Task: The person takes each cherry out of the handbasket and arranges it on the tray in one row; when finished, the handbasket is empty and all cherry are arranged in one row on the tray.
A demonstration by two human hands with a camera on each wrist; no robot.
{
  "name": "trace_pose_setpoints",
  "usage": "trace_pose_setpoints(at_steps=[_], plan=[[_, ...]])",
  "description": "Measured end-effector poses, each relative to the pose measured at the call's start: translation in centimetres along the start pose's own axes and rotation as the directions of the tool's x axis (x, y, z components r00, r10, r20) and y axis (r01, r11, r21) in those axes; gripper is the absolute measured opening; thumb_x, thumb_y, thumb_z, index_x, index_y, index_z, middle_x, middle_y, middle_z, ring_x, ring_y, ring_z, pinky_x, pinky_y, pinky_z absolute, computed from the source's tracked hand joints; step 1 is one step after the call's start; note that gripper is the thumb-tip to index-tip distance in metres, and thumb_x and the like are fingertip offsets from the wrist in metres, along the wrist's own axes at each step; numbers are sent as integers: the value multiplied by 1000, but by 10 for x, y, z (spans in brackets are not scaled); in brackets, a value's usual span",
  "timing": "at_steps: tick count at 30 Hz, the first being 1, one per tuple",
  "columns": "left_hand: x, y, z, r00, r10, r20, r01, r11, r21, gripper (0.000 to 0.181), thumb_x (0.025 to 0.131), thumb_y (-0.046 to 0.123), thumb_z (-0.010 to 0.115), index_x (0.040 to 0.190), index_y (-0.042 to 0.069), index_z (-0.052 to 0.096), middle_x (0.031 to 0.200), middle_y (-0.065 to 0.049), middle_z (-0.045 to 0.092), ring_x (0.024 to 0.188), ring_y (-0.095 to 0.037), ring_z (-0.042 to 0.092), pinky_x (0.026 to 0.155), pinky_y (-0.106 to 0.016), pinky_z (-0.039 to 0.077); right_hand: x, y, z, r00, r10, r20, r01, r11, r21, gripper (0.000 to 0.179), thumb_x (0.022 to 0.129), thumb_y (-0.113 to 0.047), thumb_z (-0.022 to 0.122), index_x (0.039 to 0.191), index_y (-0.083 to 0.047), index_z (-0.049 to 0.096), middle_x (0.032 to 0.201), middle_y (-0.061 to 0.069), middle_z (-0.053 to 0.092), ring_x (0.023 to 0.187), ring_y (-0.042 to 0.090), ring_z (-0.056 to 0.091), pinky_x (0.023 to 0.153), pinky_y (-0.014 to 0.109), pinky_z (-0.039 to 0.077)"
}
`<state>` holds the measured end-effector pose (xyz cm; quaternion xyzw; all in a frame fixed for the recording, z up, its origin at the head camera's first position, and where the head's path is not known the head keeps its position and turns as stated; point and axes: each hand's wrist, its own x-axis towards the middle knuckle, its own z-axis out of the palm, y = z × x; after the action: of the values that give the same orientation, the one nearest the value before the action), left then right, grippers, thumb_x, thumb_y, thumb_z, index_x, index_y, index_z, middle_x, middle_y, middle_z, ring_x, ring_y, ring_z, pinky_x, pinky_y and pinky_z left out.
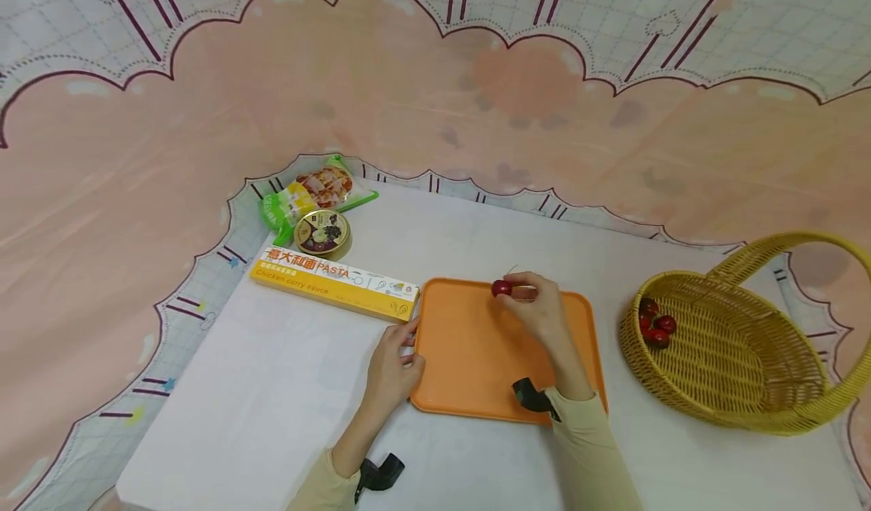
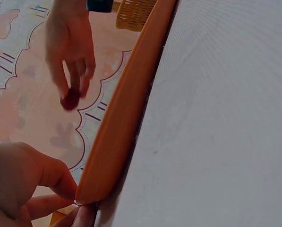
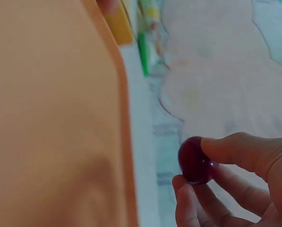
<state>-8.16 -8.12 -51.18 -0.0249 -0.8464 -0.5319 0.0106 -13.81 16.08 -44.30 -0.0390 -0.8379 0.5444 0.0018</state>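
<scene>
1. One dark red cherry in the head view, pinched by the right hand, lined up with the far edge of the orange tray. The left hand has its grip on the tray's left edge. It's tight at the far left corner: the pasta box ends just beside it, can't tell if they touch. Tin and green bag sit further back. Way more room on the right, where a strip of white table separates the tray from the basket with a few cherries at its left end.
2. Left wrist view: the left grip pinches the tray rim near a corner. The edge runs off diagonally, with a wide stretch of table alongside. The cherry's blurry, held apart from the tray.
3. Right wrist view: thumb and fingertips pinch the cherry, with a visible gap to the tray's edge. Box and bag poke in up top, blurred.
</scene>
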Motion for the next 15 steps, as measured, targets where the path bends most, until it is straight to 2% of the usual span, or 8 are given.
trace_pose_setpoints(at_steps=[4, 9, 15], plan=[[-1, 1, 1, 1000, -3, 1, 3, 1000, -1, 57, 75, -9, 61, 132, -1, 60, 111, -14, 57, 96, -24, 58, 73, -25, 60, -1, 3, 31, 998, -23, 57, 25, 999, -38, 29, 81, 2, 76, 109, 4, 69, 110, 22, 65, 94, 38, 67, 80, 43, 60], [-1, 1, 1, 1000, -9, 1, 9, 1000, 5, 57, 75, -9, 61, 132, 0, 60, 111, -14, 57, 96, -24, 58, 74, -26, 60, -3, 5, 56, 992, -64, 106, 67, 997, -25, 29, 80, 5, 75, 108, 6, 69, 107, 21, 66, 92, 36, 67, 81, 43, 59], [0, 0, 1, 1000, -13, 5, 12, 1000, 11, 58, 75, -9, 62, 132, 1, 60, 112, -13, 56, 96, -24, 58, 75, -26, 60, -6, 9, 76, 986, -56, 155, 58, 998, -8, 28, 80, 6, 75, 107, 5, 68, 104, 18, 68, 88, 31, 68, 78, 38, 60]])
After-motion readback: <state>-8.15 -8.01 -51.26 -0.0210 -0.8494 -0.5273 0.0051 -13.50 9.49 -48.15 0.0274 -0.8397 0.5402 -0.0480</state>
